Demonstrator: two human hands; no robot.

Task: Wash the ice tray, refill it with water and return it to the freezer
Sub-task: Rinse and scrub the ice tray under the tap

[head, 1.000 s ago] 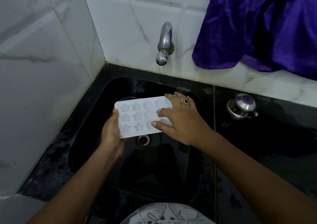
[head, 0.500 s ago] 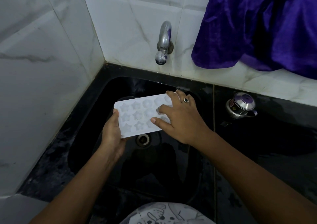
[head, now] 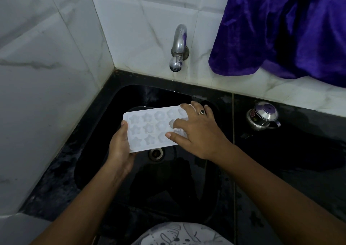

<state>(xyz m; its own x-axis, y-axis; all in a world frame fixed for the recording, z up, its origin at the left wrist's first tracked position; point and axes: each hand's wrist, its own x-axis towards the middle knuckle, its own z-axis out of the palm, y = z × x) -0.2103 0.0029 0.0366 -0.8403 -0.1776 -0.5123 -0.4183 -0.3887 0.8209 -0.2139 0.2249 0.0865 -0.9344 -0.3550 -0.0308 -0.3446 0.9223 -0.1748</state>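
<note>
Mid-wash by the look of it. White translucent plastic ice tray with star and round moulds point(head: 149, 127) held level over the black sink basin point(head: 116, 109), right above the drain hole point(head: 156, 153), cavities facing up. Left hand point(head: 119, 147) curled round the tray's near-left short end, thumb on top of the rim, fingers hidden underneath, so a proper grip there. Right hand point(head: 198, 132) spread loosely open, lying flat over the tray's right end, fingertips pressing into the moulds, not gripping anything as far as can be told. Ring on one finger.

Key bit: long axis running left to right, roughly along the back wall, with the chrome tap point(head: 177, 49) on the tiled wall above and beyond the tray's far right end. No water running. Probably needs the right hand, the nearer one, up to the tap while the left keeps the tray under the spout. Small steel pot with a purple lid point(head: 263, 116) sitting on the black worktop near the back edge, well clear.
</note>
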